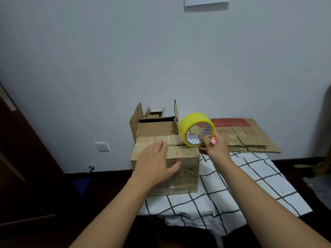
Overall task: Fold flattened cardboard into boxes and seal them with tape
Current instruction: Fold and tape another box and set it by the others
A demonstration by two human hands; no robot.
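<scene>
So here's where I'm at. One box (157, 126) is already folded up and sits open-topped at the back edge of the desk (250, 185), against the wall. The box I'm working on (180, 158) is at the desk's left edge, flaps folded down, but the top seam looks unsealed to me, the slit between the flaps still shows dark. There's old clear tape on its sides and a torn patch on the front face. At the back right corner lies a pile of flattened cardboard (250, 135), so I'd guess there are a few more boxes to go after this one. Early-to-middle of the job, I'd say.

My left hand (154, 160) lies flat on the box, fingers straight across the top flap right up to the seam, thumb down on the front face, just pressing the flaps shut. My right hand (215, 145) grips the yellow tape roll (197, 129), fingers curled into its core, with a little pink thing (213, 140) tucked in the same hand; probably a cutter, can't really tell. The roll is at the right end of the seam, touching or just above the box's top edge, close beside my left fingertips.
</scene>
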